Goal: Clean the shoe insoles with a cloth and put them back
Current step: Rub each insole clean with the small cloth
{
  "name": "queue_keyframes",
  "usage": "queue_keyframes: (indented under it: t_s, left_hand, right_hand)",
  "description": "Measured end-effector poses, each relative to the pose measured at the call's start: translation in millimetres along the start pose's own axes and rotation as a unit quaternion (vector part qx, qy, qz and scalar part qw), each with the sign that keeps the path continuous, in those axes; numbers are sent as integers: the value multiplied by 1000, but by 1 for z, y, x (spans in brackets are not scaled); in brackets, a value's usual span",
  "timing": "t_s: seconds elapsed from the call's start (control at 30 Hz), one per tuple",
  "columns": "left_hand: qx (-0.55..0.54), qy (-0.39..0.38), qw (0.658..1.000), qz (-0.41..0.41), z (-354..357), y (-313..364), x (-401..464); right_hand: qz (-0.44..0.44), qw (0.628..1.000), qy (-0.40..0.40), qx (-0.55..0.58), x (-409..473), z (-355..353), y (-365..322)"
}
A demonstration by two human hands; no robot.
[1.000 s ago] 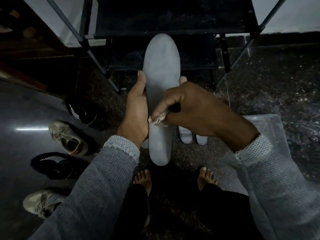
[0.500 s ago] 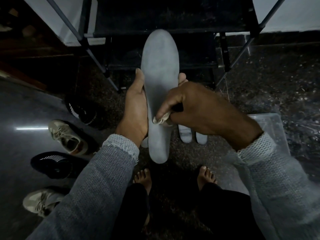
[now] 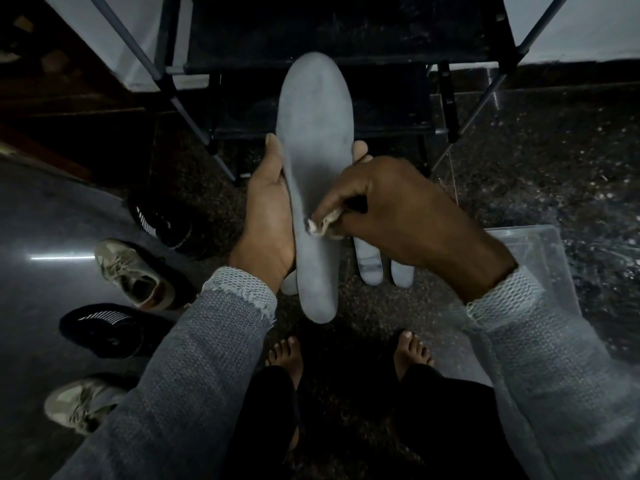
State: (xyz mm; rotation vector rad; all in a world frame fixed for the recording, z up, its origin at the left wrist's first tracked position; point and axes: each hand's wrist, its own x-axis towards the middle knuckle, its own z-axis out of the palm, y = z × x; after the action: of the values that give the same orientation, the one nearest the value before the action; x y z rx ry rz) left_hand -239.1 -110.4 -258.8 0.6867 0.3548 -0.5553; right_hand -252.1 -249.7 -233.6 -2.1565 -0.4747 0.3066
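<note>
The left hand (image 3: 268, 216) cradles the grey insole (image 3: 313, 161) from beneath, thumb along one edge and fingertips showing past the other, apparently to brace its face flat for wiping. Over the insole's middle, the right hand (image 3: 391, 216) pinches a bunched cloth (image 3: 323, 226) against it. Three more insoles (image 3: 370, 263) lie on the floor beneath the held insole, seemingly awaiting their turn, with four shoes (image 3: 135, 271) left of it.

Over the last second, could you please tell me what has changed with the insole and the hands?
The insole has shifted slightly upward in the view. The left hand still grips it along its edge, and the right hand still pinches the cloth against its middle. The shoes on the floor stayed put.
</note>
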Motion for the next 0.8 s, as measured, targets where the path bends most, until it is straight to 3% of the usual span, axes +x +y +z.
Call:
queue_keyframes:
  t_s: [0.13,0.2,0.27,0.4,0.6,0.8]
  left_hand:
    - [50,23,998,27,8,-7,-3]
    - [68,32,997,31,9,-9,-3]
    - [65,33,997,36,8,-8,-4]
    - [32,11,999,29,8,-3,-7]
    - [100,37,993,57,13,-6,-8]
    - [11,26,1000,2,-4,0,0]
  right_hand:
    - [20,978,203,-47,3,1,11]
    - [25,968,239,-77,5,2,15]
    - [31,977,196,-83,4,2,14]
    - [-1,999,28,-47,1,-2,7]
    - [26,986,149,-74,3,2,10]
    - [-7,999,-42,-6,-2,2,0]
